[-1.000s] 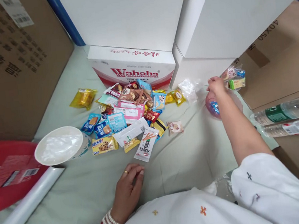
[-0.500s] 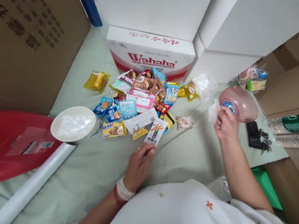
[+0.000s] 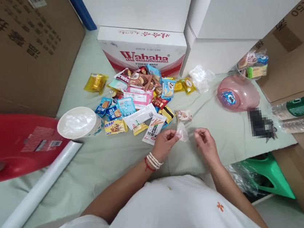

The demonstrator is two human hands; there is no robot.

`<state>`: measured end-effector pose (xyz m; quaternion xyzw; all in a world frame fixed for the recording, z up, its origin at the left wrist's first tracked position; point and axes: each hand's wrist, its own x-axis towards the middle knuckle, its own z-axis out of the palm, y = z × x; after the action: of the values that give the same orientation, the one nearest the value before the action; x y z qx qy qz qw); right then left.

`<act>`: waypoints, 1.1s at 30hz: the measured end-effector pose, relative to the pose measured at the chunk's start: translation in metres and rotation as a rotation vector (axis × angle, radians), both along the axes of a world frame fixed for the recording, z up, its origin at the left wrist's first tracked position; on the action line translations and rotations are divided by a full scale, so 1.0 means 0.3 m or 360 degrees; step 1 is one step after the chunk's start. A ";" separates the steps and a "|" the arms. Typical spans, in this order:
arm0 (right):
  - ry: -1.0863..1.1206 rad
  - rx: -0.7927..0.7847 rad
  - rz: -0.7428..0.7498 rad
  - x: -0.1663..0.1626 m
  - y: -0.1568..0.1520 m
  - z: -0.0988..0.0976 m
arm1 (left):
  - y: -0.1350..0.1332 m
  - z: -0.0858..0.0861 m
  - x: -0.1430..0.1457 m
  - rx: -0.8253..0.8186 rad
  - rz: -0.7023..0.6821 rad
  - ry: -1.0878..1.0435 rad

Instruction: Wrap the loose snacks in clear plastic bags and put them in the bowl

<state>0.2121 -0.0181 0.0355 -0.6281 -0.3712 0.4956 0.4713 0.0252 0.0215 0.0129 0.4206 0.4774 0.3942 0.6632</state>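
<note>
My left hand (image 3: 164, 144) pinches a see-through bag (image 3: 182, 131), near middle; I can't tell if my right hand (image 3: 207, 145) is closed. A tub (image 3: 98, 126), left, holds shiny plastic (image 3: 76, 122); a pink bowl (image 3: 245, 90), right, holds a blue packet (image 3: 228, 98).

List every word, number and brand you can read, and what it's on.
"Wahaha®": white-and-red carton, front
"PURIFIED WATER": same face; line below partly hidden
"娃哈哈": carton's top
"温馨提": left brown box
"0X50": right brown box, start cut off
"大面筋": white packet
"趣多多": yellow packet, somewhat blurred
Too small or blurred: other snack packets, bottle labels, remaining box print
None visible: clear plastic in left hand
</note>
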 end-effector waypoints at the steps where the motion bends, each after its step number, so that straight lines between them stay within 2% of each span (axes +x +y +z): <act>1: -0.0139 0.0121 0.0141 0.000 0.000 0.003 | -0.008 0.002 -0.009 -0.0033 0.0013 -0.0017; 3: -0.0294 0.0244 0.0456 -0.015 0.006 0.002 | -0.023 0.009 -0.022 -0.0068 0.0019 -0.0072; 5: -0.0234 0.0187 0.0581 -0.035 0.015 -0.008 | -0.033 0.013 -0.040 -0.0113 0.0040 -0.0141; 9: 0.0207 -0.0047 0.0333 -0.041 0.032 -0.026 | -0.027 0.001 -0.126 -0.0247 0.0062 -0.0188; 13: 0.0630 -0.0302 0.0210 -0.011 0.041 -0.010 | -0.018 -0.021 -0.247 -0.0222 0.0026 0.0053; 15: 0.0793 -0.0411 0.0170 -0.004 0.044 0.001 | -0.027 -0.012 -0.281 0.0027 0.0101 0.0338; 18: 0.0935 -0.0464 0.0143 -0.010 0.046 0.011 | -0.054 0.028 -0.269 0.0749 0.0137 0.0763; 20: 0.0992 -0.0475 0.0170 -0.018 0.049 0.014 | -0.063 0.048 -0.227 0.1200 -0.0051 0.0898; 21: 0.1021 -0.0484 0.0182 -0.022 0.051 0.015 | -0.061 0.050 -0.201 0.1342 -0.0180 0.0946; 23: 0.1079 -0.0500 0.0183 -0.022 0.056 0.014 | -0.046 0.036 -0.158 0.1438 -0.0424 0.1050; 25: 0.1122 -0.0492 0.0152 -0.006 0.062 0.010 | -0.022 0.006 -0.137 0.1337 -0.0535 0.1073; 27: 0.1136 -0.0458 0.0102 0.025 0.065 0.003 | -0.003 -0.020 -0.146 0.1152 -0.0476 0.0932; 33: 0.1146 -0.0382 -0.0045 0.135 0.064 -0.019 | 0.005 -0.038 -0.233 0.0419 0.0051 0.0454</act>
<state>0.2525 0.0011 0.0297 -0.4695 -0.1124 0.7179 0.5016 -0.0446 0.0229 0.0016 0.5475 0.5175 0.4002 0.5218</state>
